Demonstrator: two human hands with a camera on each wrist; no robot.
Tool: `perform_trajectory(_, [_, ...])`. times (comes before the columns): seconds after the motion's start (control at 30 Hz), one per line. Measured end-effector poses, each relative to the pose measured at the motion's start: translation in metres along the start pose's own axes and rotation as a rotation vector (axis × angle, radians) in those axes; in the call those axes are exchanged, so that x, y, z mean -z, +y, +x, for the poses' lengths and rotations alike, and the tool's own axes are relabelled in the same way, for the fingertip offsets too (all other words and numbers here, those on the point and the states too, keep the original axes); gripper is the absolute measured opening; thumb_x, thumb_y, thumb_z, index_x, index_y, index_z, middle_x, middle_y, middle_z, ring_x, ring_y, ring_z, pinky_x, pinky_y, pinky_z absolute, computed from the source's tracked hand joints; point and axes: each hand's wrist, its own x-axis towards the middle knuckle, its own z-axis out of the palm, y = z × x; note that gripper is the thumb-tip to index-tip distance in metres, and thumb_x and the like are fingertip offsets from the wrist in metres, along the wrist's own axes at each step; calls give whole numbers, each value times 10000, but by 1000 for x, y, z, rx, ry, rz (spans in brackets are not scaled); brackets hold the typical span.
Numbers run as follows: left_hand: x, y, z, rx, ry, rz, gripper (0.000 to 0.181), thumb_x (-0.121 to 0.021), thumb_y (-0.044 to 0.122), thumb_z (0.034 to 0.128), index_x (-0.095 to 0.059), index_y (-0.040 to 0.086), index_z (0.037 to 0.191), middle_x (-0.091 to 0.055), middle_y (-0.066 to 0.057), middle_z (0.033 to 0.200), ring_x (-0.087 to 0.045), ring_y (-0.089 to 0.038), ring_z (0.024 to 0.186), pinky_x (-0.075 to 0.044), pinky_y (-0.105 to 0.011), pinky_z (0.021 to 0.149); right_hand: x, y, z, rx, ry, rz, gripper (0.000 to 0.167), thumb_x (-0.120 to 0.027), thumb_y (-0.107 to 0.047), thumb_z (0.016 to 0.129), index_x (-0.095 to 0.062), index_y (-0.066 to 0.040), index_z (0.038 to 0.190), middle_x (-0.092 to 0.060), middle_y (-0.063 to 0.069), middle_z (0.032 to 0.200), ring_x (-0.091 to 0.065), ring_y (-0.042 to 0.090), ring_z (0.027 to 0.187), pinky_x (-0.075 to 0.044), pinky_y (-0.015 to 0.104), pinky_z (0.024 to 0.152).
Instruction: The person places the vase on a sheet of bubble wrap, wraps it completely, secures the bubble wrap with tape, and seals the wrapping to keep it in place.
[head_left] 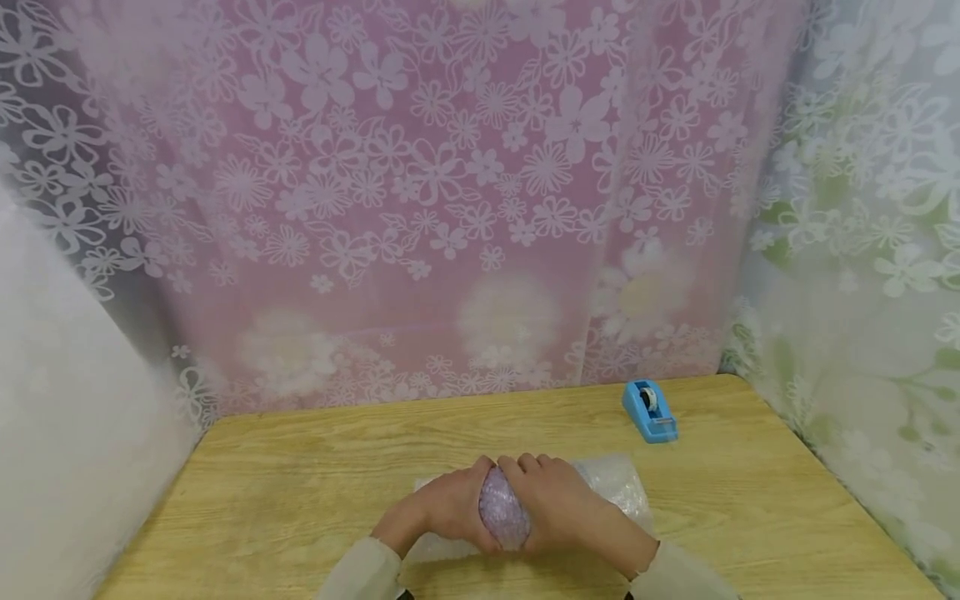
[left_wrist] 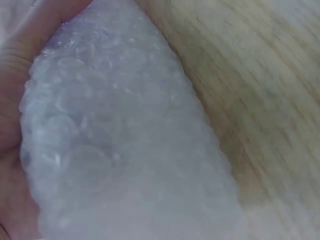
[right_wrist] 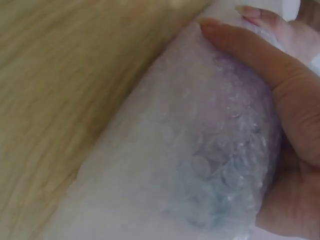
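Observation:
A bubble-wrapped bundle (head_left: 504,510) lies crosswise near the table's front, with something purple showing through its middle. My left hand (head_left: 456,505) grips it left of the middle, and my right hand (head_left: 553,502) grips it just to the right. Both thumbs and fingers curl round the wrap, with the fingertips close together at the top. Clear bubbles of the bubble wrap (left_wrist: 115,130) fill the left wrist view. In the right wrist view, purple and faint teal tints show under the wrap (right_wrist: 210,130). What is inside cannot be made out.
A blue tape dispenser (head_left: 651,412) stands at the back right of the wooden table (head_left: 315,454). Behind the table hangs a pink flowered curtain (head_left: 420,208); pale coverings flank both sides.

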Motion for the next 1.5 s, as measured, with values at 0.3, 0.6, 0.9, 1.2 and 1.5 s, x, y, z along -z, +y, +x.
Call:
perform_trajectory(0.3, [5,-3,5,34,-36,-163,858,-890,330,600,-386,116,1260,-511,67,1060,-544,-57,908,-475,-260,793,9,15,12,27,-132,163,912,-868,-484,577,-440,-96,1282,-558,14,1038,-556,156,908,-499,359,787])
perform_trajectory(0.6, [5,-6,-2,65,100,116,1016,-826,598,571,-383,152,1370,-500,42,1192,-529,-113,998,-493,-317,783,10,19,22,13,-214,218,891,-888,-451,551,-447,-119,1250,-553,-6,989,-553,131,856,-501,350,763])
perform_trajectory(0.9, [-2,17,-15,-60,289,637,1000,-730,647,666,-384,69,1405,-510,-57,1305,-497,-236,1173,-464,-447,903,16,22,29,-85,-325,298,927,-909,-399,549,-427,-110,1286,-550,-11,999,-564,141,867,-491,357,776])
perform_trajectory(1.2, [-20,16,-14,-31,420,741,966,-876,496,534,-424,50,1262,-523,-58,1139,-524,-208,1038,-470,-377,874,22,22,39,-112,-407,354,762,-909,-337,582,-451,-138,1157,-550,-46,920,-554,100,827,-477,309,773])
perform_trajectory(1.5, [-22,10,-10,-31,415,644,910,-883,436,529,-418,63,1216,-543,-54,1049,-564,-209,955,-495,-381,824,22,26,41,-111,-452,466,727,-911,-279,592,-442,-146,1131,-517,-63,956,-527,87,851,-463,285,788])
